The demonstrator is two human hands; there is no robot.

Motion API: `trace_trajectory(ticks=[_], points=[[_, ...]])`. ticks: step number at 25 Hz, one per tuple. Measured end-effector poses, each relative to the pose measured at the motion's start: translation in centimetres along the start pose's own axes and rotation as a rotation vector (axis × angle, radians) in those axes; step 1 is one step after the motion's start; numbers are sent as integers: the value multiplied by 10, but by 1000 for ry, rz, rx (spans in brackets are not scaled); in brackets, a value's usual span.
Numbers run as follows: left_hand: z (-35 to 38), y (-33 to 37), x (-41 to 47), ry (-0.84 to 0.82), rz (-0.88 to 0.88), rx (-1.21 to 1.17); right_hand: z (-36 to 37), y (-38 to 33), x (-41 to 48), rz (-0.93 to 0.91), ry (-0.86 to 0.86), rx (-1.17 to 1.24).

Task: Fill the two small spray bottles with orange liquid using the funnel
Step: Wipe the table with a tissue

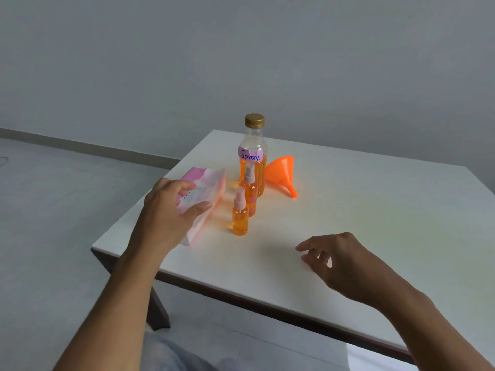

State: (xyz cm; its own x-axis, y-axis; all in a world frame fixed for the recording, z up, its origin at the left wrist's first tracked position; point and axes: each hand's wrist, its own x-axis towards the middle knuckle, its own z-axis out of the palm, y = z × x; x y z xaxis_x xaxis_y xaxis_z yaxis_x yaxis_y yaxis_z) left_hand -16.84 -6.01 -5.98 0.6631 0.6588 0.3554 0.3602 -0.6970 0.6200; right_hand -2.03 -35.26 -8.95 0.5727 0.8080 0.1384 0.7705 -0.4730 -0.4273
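At the near left corner of the white desk [375,210], my left hand [166,210] grips a pink-and-white packet [207,194], thumb on its upper face and fingers curled across the side nearest me, the pack tipped up on its long edge. I judge I hold it this way to shift it clear of the bottles; what is inside it I cannot tell, though it looks like a soft pack of tissues, handy for drips. My right hand [340,258] hovers low over the bare front of the desk, fingers loosely spread and slightly curled, holding nothing and well apart from everything else, free to reach in.

Just beside the packet stand the two small spray bottles, upright, one behind the other: the nearer spray bottle [240,219] and the farther spray bottle [250,195]. Both wear their pale pink pump tops, and both show orange liquid well up their bodies, so by my reckoning the filling is done or close to it. Directly behind them, touching or nearly so, stands the large bottle [254,156], gold cap screwed on, a pink label reading "Spray" round its shoulder, orange liquid reaching to about that label. Capped, it cannot spill if nudged.

Beside the large bottle on its right, the orange funnel [281,172] lies on its side, spout pointing toward me, out of any bottle's neck.
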Motion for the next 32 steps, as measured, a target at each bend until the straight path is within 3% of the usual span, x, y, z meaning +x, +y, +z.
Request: trace_trajectory(ticks=[4,8,13,16,18,21,25,28,32], points=[[9,-13,0,-59,-36,142,13,-18,10,-48,-38,10],[13,-16,6,76,64,100,24,-33,17,-91,-37,21],[-9,13,5,358,6,-300,30,-49,21,-137,-60,29],[-29,48,-3,397,74,-561,24,-57,21,-126,-41,119],[-36,67,-13,284,117,-702,14,-60,21,-75,22,320],[-27,92,-27,-61,17,-977,-10,-55,15,66,103,749],[6,115,-41,-487,-143,-1096,-39,-31,-3,124,-25,1056],[27,127,-43,-600,-258,-1171,-52,-15,-18,110,-66,1172],[55,134,-43,-686,-391,-1194,-61,3,-37,295,142,1215]])
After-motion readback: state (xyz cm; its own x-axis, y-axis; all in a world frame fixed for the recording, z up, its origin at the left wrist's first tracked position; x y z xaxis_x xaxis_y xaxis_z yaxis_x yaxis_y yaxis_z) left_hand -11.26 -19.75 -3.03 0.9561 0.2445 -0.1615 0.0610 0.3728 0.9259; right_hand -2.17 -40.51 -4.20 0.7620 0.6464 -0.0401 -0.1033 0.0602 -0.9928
